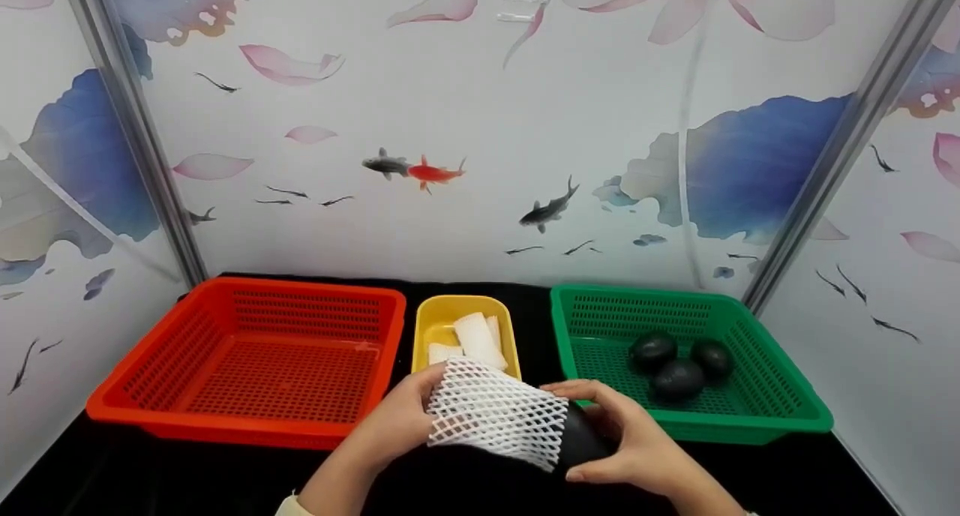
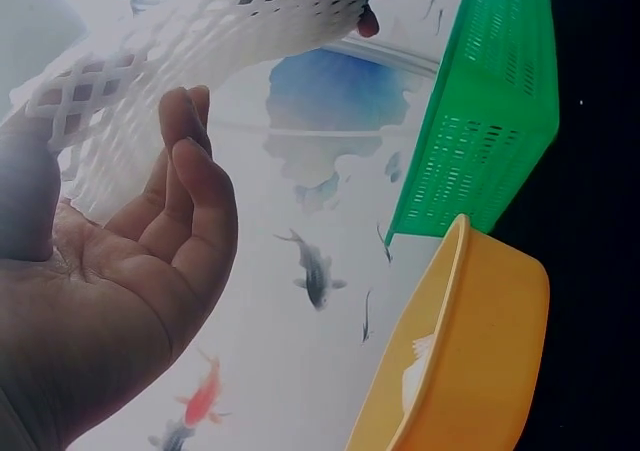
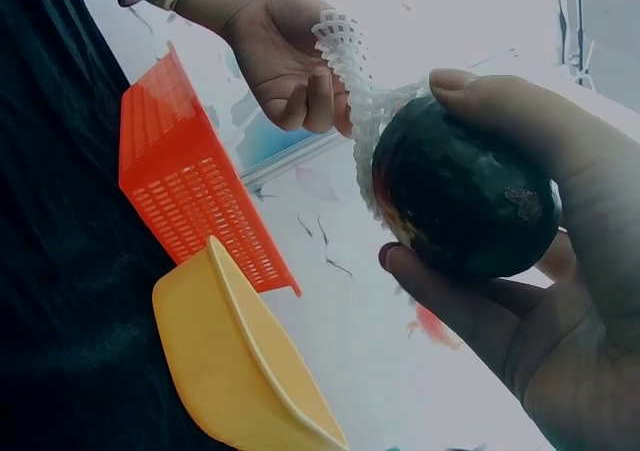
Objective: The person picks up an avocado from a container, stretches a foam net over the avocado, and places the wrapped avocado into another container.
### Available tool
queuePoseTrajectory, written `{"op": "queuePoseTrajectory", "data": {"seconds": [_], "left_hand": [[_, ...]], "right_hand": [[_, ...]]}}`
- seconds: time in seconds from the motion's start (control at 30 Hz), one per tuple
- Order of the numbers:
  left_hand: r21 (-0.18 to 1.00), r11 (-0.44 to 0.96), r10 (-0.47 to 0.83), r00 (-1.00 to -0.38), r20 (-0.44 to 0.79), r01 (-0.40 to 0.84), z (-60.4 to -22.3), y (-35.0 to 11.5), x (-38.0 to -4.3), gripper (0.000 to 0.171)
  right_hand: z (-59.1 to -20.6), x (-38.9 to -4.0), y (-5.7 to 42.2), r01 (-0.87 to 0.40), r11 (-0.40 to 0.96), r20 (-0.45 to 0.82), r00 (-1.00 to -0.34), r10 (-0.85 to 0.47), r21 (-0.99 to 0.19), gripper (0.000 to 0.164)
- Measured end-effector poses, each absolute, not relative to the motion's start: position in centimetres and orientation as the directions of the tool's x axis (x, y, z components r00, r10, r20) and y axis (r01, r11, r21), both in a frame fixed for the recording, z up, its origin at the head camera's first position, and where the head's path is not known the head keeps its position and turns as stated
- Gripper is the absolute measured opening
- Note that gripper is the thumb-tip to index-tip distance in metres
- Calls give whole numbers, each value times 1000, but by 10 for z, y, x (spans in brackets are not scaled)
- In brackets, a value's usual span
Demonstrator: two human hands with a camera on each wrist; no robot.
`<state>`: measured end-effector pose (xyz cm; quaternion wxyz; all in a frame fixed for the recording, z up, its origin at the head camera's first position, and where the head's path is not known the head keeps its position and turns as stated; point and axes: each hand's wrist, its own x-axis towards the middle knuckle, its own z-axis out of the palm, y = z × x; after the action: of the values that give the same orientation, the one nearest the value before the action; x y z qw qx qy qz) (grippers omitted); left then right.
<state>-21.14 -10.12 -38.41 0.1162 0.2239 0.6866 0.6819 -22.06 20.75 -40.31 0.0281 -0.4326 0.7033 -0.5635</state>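
Note:
A white foam fruit net (image 1: 499, 411) is partly over a dark green, egg-shaped avocado (image 1: 581, 437), held low in front of the yellow tub in the head view. My left hand (image 1: 405, 411) grips the loose end of the net; its thumb sits inside the mesh in the left wrist view. At the other end, my right hand (image 1: 637, 441) holds the avocado between thumb and fingers. The right wrist view shows the bare end of the avocado (image 3: 465, 191) with a brown scar, while the net (image 3: 360, 121) covers its far end.
The yellow tub (image 1: 512, 336) holds several rolled foam nets (image 1: 478, 339). To its left stands a red basket (image 1: 285, 428); to its right, a green basket (image 1: 750, 430) with three dark avocados (image 1: 679, 379). All stand on black cloth before a printed wall panel (image 1: 465, 231).

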Motion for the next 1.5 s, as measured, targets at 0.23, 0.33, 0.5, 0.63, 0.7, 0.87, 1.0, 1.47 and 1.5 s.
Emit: {"op": "queuePoseTrajectory", "data": {"seconds": [0.23, 0.33, 0.5, 0.63, 0.7, 0.87, 1.0, 1.47, 1.5], "left_hand": [[986, -36, 473, -867, 159, 161, -388, -97, -213, 51], [986, -45, 472, -867, 160, 158, -389, -95, -213, 51], [987, -34, 463, -873, 153, 155, -392, -93, -212, 48], [989, -18, 461, -876, 141, 149, -393, -92, -211, 43], [991, -18, 459, -879, 129, 136, -393, -91, -210, 42], [992, -24, 455, -882, 124, 127, -394, -89, -209, 41], [989, -35, 460, -876, 141, 141, -395, -88, -210, 42], [987, -47, 402, -902, 158, 153, -402, -89, -212, 43], [986, -44, 402, -901, 163, 158, -402, -89, -212, 42]], "right_hand": [[-401, -222, 206, -570, -12, 447, -632, -633, -822, 65], [-402, -222, 205, -581, -20, 462, -626, -628, -814, 64], [-402, -221, 203, -561, -48, 468, -638, -612, -826, 63], [-403, -221, 201, -548, -40, 461, -659, -594, -835, 67], [-404, -221, 200, -571, -46, 483, -646, -592, -820, 68], [-406, -223, 198, -639, -37, 542, -618, -569, -768, 66], [-406, -222, 197, -611, -5, 507, -652, -564, -791, 63], [-411, -224, 198, -451, -120, 410, -627, -663, -884, 63], [-411, -224, 198, -435, -135, 405, -618, -674, -890, 63]]}}
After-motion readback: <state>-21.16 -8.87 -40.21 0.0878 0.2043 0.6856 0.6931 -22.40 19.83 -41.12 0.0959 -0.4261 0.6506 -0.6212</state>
